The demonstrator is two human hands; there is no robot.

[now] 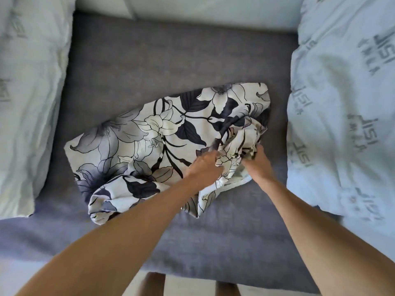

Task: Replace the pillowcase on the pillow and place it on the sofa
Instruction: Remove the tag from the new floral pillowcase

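Observation:
A white pillowcase (158, 133) printed with dark and grey lilies lies crumpled across the middle of the grey sofa seat (171, 56). Its right end is bunched up. My left hand (203, 167) grips that bunched fabric from the left. My right hand (258, 163) grips it from the right, fingers buried in the folds. A bare pale blue pillow (342, 103) with grey printed lettering rests on the sofa at the right. A second bare pale pillow (27, 92) sits at the left. Whether any pillow is inside the pillowcase is hidden.
Pale back cushions (192, 9) line the far side of the sofa. The front edge of the seat (213, 268) runs below my arms, with my legs and a light floor beneath it.

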